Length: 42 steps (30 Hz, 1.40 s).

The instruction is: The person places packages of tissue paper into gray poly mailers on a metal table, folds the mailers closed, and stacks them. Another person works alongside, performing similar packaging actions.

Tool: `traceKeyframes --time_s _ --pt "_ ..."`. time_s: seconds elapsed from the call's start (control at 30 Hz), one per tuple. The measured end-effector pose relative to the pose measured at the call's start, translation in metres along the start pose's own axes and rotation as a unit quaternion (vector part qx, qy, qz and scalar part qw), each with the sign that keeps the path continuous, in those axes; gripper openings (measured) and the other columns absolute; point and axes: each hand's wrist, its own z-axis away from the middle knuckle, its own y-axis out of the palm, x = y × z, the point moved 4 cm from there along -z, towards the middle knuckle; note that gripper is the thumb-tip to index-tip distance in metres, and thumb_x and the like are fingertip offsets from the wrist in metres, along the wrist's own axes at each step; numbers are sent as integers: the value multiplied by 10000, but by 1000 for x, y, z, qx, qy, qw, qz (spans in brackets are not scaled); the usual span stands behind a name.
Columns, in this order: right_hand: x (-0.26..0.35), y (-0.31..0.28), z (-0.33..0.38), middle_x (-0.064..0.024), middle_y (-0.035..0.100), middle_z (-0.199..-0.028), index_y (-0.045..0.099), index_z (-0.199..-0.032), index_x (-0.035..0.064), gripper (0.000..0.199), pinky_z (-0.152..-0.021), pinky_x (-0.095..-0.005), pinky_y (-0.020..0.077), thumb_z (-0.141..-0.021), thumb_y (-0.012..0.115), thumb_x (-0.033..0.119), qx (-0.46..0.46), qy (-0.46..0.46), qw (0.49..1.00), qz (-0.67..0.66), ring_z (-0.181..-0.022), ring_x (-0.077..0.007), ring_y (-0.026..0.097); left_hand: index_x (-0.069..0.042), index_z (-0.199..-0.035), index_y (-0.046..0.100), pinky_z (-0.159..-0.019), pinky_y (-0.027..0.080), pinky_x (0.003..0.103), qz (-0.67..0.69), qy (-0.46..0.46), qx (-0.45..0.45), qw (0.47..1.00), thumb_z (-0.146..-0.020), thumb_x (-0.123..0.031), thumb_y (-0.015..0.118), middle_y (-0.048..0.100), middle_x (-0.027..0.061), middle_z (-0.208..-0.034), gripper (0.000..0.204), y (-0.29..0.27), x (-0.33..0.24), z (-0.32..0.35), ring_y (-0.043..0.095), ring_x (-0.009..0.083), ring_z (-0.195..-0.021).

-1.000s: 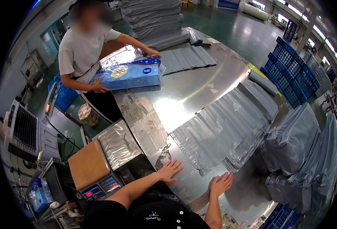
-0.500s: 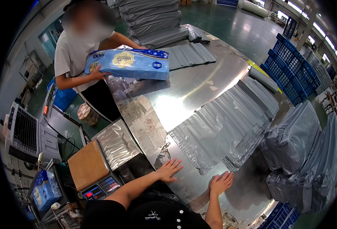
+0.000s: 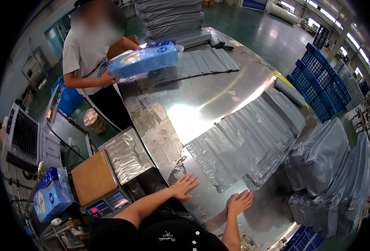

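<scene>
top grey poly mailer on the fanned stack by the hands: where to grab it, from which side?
Probably the near end of the grey mailer stack, at the bottom corner by the left hand. The bags lie flat and overlapped on the steel table, so nothing stands up to pinch. Come in low from the person's side, slide a fingertip under the exposed edge, then grip it thumb on top. The right hand rests flat, near that end.

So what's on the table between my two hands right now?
In the head view, only bare metal table lies between the left hand and the right hand. The fan of grey mailing bags ends just beyond that gap.
</scene>
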Motion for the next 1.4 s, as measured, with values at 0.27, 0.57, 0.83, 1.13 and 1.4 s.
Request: traceKeyframes --time_s 0.27,0.57,0.83,1.13,1.4 --pt "-2 3 2 -224 365 -1465 463 -1325 6 558 -1118 -506 251 -844 572 266 -14 -4 1000 -3 -1343 -381 351 -206 -1555 127 -1166 111 529 -6 4 -6 1000 -819 -461 624 25 124 -1622 924 4 3 0 39 391 -1479" --pt "-1 2 4 -217 363 -1470 441 -1353 5 563 -1121 -490 244 -862 557 254 1 -3 1000 -2 -1352 -382 334 -207 -1553 137 -1171 123 517 -1 1 -15 1000 -786 -421 671 20 108 -1624 959 9 5 2 37 373 -1483" --pt "6 -4 5 -218 372 -1463 453 -1329 0 536 -1120 -481 250 -861 557 238 -3 -7 1000 -5 -1347 -372 348 -194 -1550 148 -1160 114 542 -15 9 -18 1000 -829 -476 601 33 117 -1623 897 19 13 2 46 394 -1479" --pt "4 1 7 -218 382 -1455 453 -1330 10 526 -1116 -478 261 -864 558 231 -6 -24 1000 11 -1350 -360 353 -144 -1520 246 -1141 241 501 72 9 -82 994 -854 -343 643 150 141 -1599 800 0 5 6 207 389 -1443" --pt "-1 2 13 -209 389 -1456 456 -1331 19 523 -1109 -478 274 -873 564 249 -14 -24 999 26 -1348 -358 359 -87 -1199 632 -937 502 380 70 -111 -449 884 -842 -132 643 642 131 -1213 360 -223 19 158 617 310 -1112"
